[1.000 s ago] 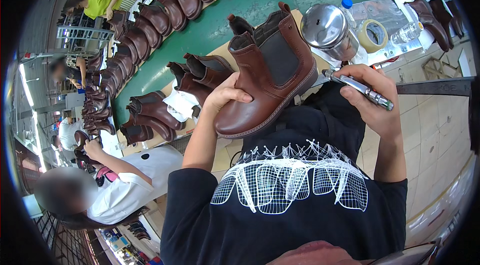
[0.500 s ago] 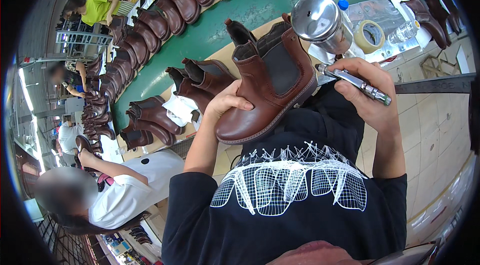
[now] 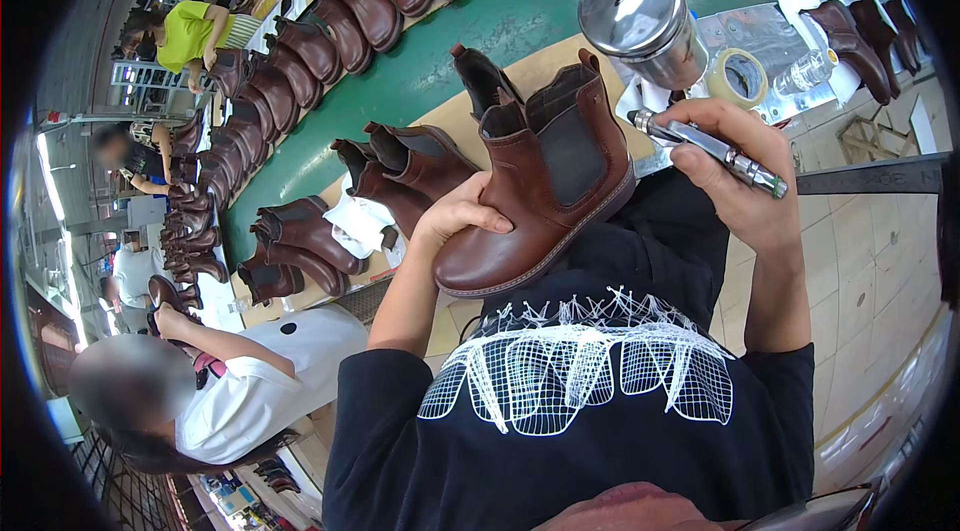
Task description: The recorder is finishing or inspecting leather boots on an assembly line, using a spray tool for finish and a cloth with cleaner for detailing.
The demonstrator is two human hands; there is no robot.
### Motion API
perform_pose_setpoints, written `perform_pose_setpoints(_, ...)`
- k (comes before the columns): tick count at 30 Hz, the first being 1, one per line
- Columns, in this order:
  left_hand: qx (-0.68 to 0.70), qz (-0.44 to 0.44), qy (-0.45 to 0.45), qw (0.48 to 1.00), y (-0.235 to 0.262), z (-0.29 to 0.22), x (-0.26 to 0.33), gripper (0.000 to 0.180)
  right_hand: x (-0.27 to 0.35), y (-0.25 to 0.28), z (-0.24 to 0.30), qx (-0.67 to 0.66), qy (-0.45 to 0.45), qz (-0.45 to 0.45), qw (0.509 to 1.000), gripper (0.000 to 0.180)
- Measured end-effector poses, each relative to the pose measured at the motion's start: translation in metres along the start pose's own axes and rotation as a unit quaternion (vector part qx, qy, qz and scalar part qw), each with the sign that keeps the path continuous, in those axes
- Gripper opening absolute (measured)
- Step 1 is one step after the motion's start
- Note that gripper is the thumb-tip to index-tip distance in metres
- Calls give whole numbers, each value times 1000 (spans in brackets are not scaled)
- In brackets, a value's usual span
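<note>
A brown leather Chelsea boot point(image 3: 545, 186) with dark elastic side panels is held up in front of my body, its toe pointing to the lower left. My left hand point(image 3: 465, 221) grips it over the vamp, thumb on top. To the right of the boot, my right hand point(image 3: 745, 166) is closed around a small metal spray gun point(image 3: 715, 153), whose nozzle end is near the boot's heel side. Above that hand is a shiny silver cup point(image 3: 635, 16), seemingly joined to the spray gun; the joint is partly hidden by my fingers.
A green table point(image 3: 440, 71) carries long rows of brown boots point(image 3: 335, 26). White paper point(image 3: 360, 221) lies between nearer boots. Clear tape point(image 3: 738, 78) and a plastic bottle point(image 3: 805, 71) lie at right. A co-worker in white point(image 3: 260, 381) sits close on my left; others work farther off.
The silver cup has shifted up and slightly left, and now covers the blue bottle cap seen before. The boot has dropped slightly toward me. Both hands keep their hold.
</note>
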State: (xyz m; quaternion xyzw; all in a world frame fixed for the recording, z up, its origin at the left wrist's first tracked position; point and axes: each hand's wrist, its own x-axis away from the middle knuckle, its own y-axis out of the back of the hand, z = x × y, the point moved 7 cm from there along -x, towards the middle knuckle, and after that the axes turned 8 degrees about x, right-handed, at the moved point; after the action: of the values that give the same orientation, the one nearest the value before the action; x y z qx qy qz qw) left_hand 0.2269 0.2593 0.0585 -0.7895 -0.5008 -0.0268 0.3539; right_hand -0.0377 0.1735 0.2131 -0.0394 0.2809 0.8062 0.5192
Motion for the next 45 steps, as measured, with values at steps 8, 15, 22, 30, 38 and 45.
perform_pose_setpoints(8,-18,-9,4,1000,4,5,4,75,-2,2,-9,-12,-37,-11,999,20)
perform_pose_setpoints(15,-4,-5,-2,1000,4,8,3,74,0,3,-24,-11,-69,-28,997,18)
perform_pose_setpoints(22,-9,-11,4,1000,1,5,2,77,2,2,-5,-8,-29,-14,999,19)
perform_pose_setpoints(30,7,-32,5,999,3,2,3,78,10,-3,-1,13,-16,24,999,23)
perform_pose_setpoints(38,115,-65,-42,990,1,-9,5,79,21,-7,-9,7,-37,25,999,23)
perform_pose_setpoints(45,76,-117,-53,989,11,-9,8,82,23,-14,2,97,4,58,994,25)
